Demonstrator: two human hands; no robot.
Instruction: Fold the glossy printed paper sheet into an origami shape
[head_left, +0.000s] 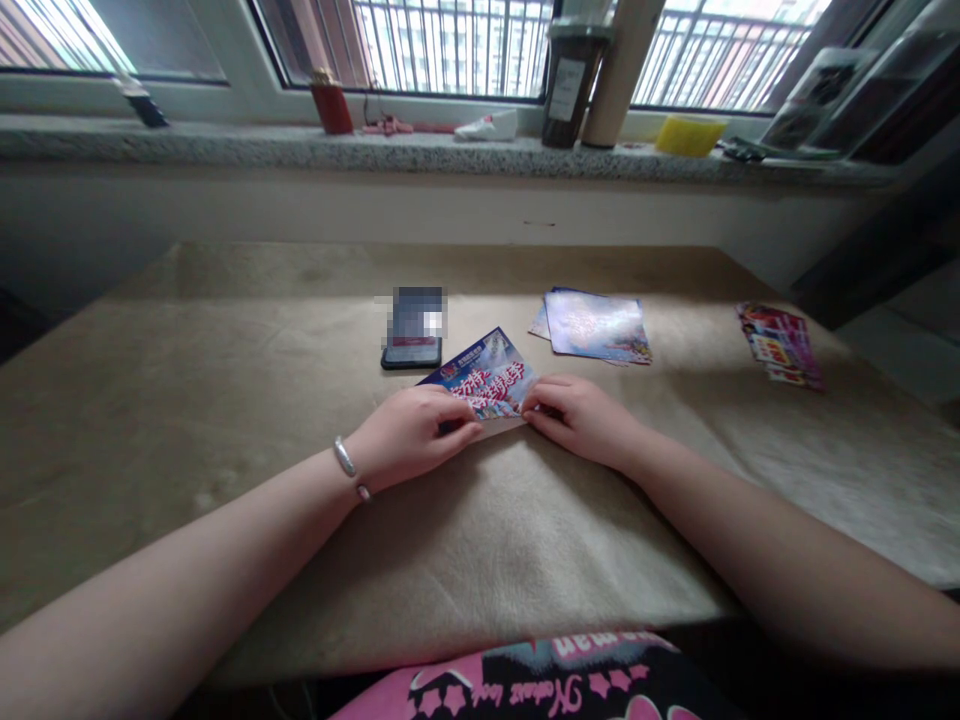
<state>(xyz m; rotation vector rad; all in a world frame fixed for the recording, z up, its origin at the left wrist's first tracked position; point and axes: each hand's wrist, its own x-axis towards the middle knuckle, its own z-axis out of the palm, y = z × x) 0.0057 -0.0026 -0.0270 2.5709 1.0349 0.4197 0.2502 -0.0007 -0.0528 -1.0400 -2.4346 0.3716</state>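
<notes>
A printed paper leaflet (487, 378), blue with red and white lettering, lies tilted at the middle of the table between my hands. Its near edge is turned up into a pale strip, as if folded. My left hand (420, 425), with a silver bracelet at the wrist, pinches the leaflet's left side between thumb and fingers. At the right corner, my right hand (577, 415) grips it the same way. Just beyond the left hand lies a dark phone (414, 328) with a blurred screen. Part of the leaflet is hidden under the left fingers.
Several pale blue leaflets (598, 323) are stacked at the back right. Farther right lies a fanned pile of red and purple papers (780, 347). The windowsill (247, 148) behind the table (277, 560) holds a dark jar (571, 90), a red container (331, 105) and a yellow block (688, 136).
</notes>
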